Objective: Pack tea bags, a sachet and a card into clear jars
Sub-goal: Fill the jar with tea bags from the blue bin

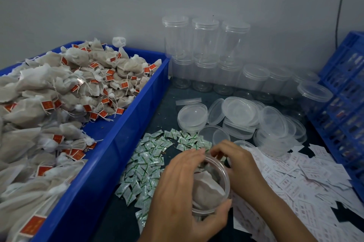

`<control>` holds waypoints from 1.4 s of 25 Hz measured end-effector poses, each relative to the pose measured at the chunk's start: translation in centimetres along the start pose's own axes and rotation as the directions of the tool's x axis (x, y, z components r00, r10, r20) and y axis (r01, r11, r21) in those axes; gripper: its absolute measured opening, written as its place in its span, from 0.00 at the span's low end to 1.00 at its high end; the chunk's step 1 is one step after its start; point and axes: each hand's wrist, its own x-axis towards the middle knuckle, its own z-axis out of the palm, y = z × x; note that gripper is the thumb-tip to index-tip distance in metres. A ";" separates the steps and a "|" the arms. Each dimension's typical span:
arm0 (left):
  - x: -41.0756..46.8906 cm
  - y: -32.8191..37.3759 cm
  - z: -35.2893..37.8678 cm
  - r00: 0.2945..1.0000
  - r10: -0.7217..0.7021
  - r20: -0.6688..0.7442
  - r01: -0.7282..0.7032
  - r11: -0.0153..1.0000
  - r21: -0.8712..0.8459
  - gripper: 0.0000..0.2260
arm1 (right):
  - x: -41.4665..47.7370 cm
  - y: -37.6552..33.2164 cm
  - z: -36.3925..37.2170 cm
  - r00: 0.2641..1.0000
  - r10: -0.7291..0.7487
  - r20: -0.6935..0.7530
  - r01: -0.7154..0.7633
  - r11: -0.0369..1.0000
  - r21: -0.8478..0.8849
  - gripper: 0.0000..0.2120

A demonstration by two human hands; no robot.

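Jar (pixel 211 186) clear glossy plastic; tea bags (pixel 65 91) matt fibrous cloth; bin (pixel 126 123) smooth blue plastic; sachets (pixel 145 164) glossy.

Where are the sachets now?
In the head view, the sachets lie at centre, between the blue bin on the left and the cards on the right.

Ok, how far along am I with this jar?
Done: tea bags are inside the open jar. In hand: the left hand grips the jar, the right hand is at its rim; what it holds is unclear. Left: nothing from the sachets or cards shows inside, the lids lie loose, and the stacked jars behind look empty.
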 end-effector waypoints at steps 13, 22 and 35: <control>0.2 0.5 -0.4 0.999 -0.031 0.028 0.031 0.999 -0.026 0.31 | -0.2 -4.2 -5.3 0.985 0.144 -0.098 -0.098 0.922 0.374 0.01; 0.2 1.0 -0.6 0.991 -0.119 0.064 0.125 0.987 -0.102 0.30 | -1.3 -5.9 -7.3 0.995 0.040 -0.093 -0.004 0.935 0.354 0.02; 0.3 1.2 -0.5 0.989 -0.139 0.057 0.144 0.984 -0.106 0.30 | -2.7 -1.2 -0.8 0.955 0.154 0.255 -0.102 0.973 -0.208 0.04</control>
